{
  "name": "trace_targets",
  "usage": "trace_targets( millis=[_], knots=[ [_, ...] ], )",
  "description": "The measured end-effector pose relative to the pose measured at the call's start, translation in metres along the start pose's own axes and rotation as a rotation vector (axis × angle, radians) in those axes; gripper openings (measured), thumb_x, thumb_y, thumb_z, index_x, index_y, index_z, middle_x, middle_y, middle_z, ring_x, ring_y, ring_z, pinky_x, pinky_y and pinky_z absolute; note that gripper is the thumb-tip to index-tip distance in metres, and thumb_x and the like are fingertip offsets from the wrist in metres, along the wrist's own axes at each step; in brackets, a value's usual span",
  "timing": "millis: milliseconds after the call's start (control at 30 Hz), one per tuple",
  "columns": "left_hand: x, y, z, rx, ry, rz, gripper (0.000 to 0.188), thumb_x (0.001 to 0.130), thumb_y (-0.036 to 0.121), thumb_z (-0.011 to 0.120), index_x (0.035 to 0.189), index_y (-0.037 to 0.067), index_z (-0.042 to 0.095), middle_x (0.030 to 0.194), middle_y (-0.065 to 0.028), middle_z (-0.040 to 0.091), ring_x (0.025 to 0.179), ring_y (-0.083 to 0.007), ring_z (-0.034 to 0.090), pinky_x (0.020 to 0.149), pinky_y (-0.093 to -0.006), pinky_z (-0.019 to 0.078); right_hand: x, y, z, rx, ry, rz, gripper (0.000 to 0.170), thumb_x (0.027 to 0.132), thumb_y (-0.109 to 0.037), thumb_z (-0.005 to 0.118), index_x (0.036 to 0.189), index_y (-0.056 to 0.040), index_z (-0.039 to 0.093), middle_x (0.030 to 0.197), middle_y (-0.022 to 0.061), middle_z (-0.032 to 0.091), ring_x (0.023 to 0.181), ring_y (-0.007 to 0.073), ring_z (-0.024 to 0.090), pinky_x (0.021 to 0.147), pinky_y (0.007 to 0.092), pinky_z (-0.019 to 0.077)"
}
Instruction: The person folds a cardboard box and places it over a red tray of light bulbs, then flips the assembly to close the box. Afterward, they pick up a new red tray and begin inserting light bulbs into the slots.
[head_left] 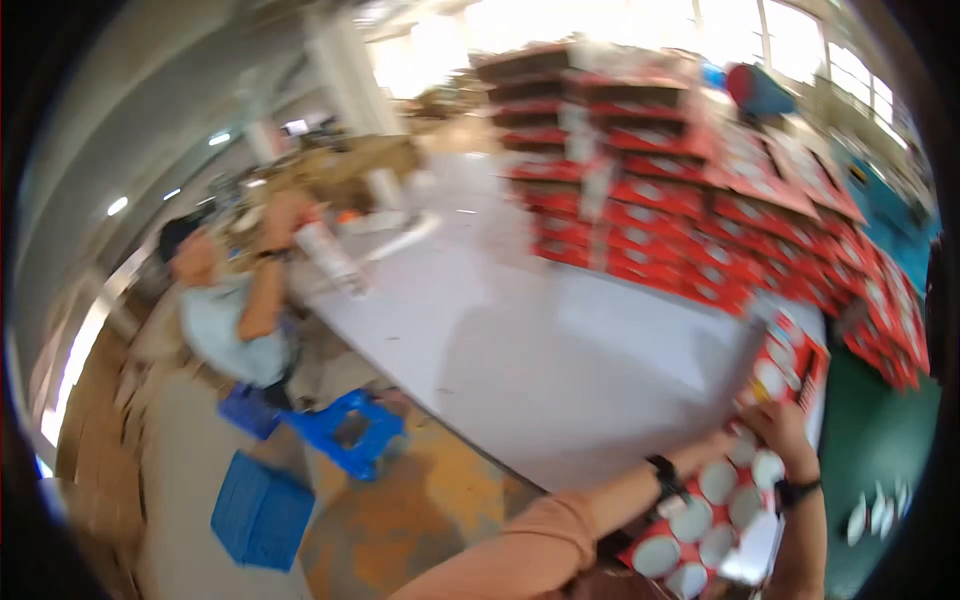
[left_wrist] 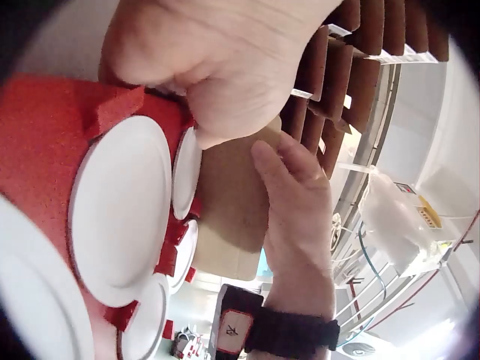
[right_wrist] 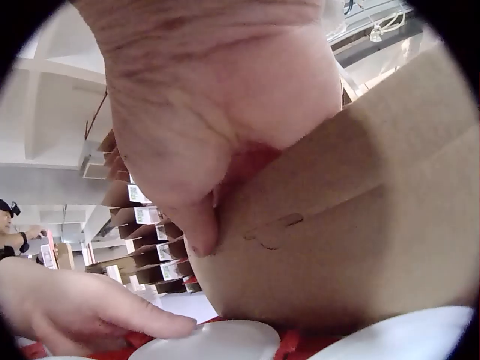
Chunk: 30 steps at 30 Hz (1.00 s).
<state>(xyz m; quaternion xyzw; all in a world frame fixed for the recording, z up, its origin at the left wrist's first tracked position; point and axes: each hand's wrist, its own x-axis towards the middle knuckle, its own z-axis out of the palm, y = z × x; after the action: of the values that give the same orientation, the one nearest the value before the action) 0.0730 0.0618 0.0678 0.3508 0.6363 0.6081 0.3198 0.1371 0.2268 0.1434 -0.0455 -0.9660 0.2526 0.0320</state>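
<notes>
White round dishes [head_left: 690,520] sit in rows in red cardboard [head_left: 632,548] at the lower right of the head view. My left hand [left_wrist: 202,67] grips the red cardboard beside the dishes [left_wrist: 121,210]; most of its fingers are hidden. In the right wrist view its thumb lies over a dish [right_wrist: 206,341]. My right hand [right_wrist: 217,112] holds a brown cardboard panel [right_wrist: 322,247] by its edge, thumb on the near face. Both hands are close together, the right hand [head_left: 785,428] just beyond the left hand [head_left: 722,447].
Tall stacks of red cartons [head_left: 640,220] stand at the back right of the white table [head_left: 520,350]. Across it, at left, a person [head_left: 235,310] holds a red-and-white piece. A blue stool [head_left: 350,430] and blue crate [head_left: 262,510] stand on the floor at left.
</notes>
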Motion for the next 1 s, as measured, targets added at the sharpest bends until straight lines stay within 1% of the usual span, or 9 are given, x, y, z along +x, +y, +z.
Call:
trace_targets(
  millis=[67,133,167,267,433,533,600,733,1000],
  knots=[
    [-0.001,-0.008,-0.004,-0.124,-0.078,0.039,0.03,0.093,0.031,0.048,0.106,0.007,0.061,0.103,0.0016,0.059,0.091,-0.012,0.052,0.083,-0.0303,0.0466,0.006,0.029,0.015,-0.24,0.032,-0.234,0.025,0.086,-0.027,0.056,0.108,-0.0263,0.068,0.072,0.0051,0.064,0.057,0.0214,0.062,0.052,0.0343,0.0499],
    [0.032,-0.108,0.009,-0.428,-0.256,-0.321,0.028,0.094,0.026,0.048,0.111,0.008,0.06,0.105,-0.0055,0.062,0.093,-0.0134,0.059,0.078,-0.0306,0.0504,0.0,0.037,0.025,-0.359,0.104,-0.218,0.023,0.086,-0.027,0.055,0.104,-0.0232,0.068,0.08,0.0078,0.066,0.062,0.0235,0.063,0.057,0.0368,0.0515],
    [0.023,-0.071,0.012,-0.398,-0.168,-0.267,0.028,0.093,0.024,0.051,0.113,0.006,0.059,0.103,-0.0064,0.064,0.091,-0.0152,0.062,0.075,-0.0308,0.0518,-0.001,0.03,0.02,-0.332,0.134,-0.27,0.021,0.085,-0.025,0.056,0.101,-0.0195,0.068,0.081,0.0084,0.066,0.065,0.0261,0.063,0.06,0.0377,0.0513],
    [0.023,-0.059,0.005,0.416,0.023,-0.278,0.042,0.089,0.029,0.054,0.117,-0.002,0.055,0.1,-0.013,0.067,0.087,-0.0235,0.064,0.08,-0.0368,0.0499,-0.007,0.02,0.015,-0.162,0.139,-0.224,0.02,0.082,-0.021,0.06,0.096,-0.0097,0.07,0.079,0.0139,0.066,0.069,0.0309,0.063,0.063,0.0383,0.0502],
    [0.013,-0.032,-0.012,0.548,0.003,-0.361,0.054,0.083,0.039,0.058,0.115,-0.005,0.056,0.103,-0.024,0.064,0.098,-0.0336,0.062,0.085,-0.0392,0.0473,-0.053,0.023,-0.005,0.074,0.337,-0.163,0.028,0.081,-0.014,0.064,0.107,-0.0052,0.063,0.1,0.0146,0.065,0.088,0.0314,0.062,0.078,0.0366,0.0496],
    [0.013,-0.043,-0.016,0.549,0.109,-0.336,0.06,0.082,0.04,0.059,0.119,-0.006,0.052,0.103,-0.0218,0.065,0.097,-0.0306,0.064,0.086,-0.036,0.0477,-0.105,0.052,0.008,0.145,0.655,0.428,0.018,0.083,-0.017,0.062,0.093,-0.0036,0.067,0.091,0.014,0.065,0.084,0.0296,0.063,0.072,0.0364,0.0499],
    [0.018,-0.055,-0.014,0.562,0.169,-0.307,0.061,0.082,0.04,0.06,0.119,-0.007,0.051,0.104,-0.0223,0.065,0.098,-0.0297,0.064,0.086,-0.0357,0.0477,-0.136,0.075,0.033,0.069,0.514,0.678,0.026,0.087,-0.028,0.057,0.09,-0.004,0.068,0.085,0.0157,0.066,0.084,0.0336,0.063,0.072,0.0403,0.0495],
    [0.02,-0.06,-0.007,0.458,0.121,-0.309,0.053,0.083,0.031,0.062,0.117,-0.009,0.052,0.104,-0.0214,0.066,0.097,-0.0271,0.064,0.084,-0.0347,0.048,-0.147,0.08,0.097,0.631,0.421,0.705,0.039,0.092,-0.031,0.049,0.093,0.005,0.065,0.077,0.0206,0.065,0.072,0.0304,0.063,0.068,0.0377,0.0483],
    [0.019,-0.024,0.005,0.061,0.133,-0.291,0.035,0.089,0.015,0.054,0.117,-0.004,0.057,0.097,-0.0062,0.065,0.088,-0.0104,0.058,0.078,-0.0275,0.0461,-0.111,0.067,0.079,0.689,0.446,0.786,0.042,0.091,-0.032,0.049,0.091,0.0069,0.064,0.078,0.0211,0.065,0.073,0.0301,0.064,0.07,0.0377,0.048]
  ],
)
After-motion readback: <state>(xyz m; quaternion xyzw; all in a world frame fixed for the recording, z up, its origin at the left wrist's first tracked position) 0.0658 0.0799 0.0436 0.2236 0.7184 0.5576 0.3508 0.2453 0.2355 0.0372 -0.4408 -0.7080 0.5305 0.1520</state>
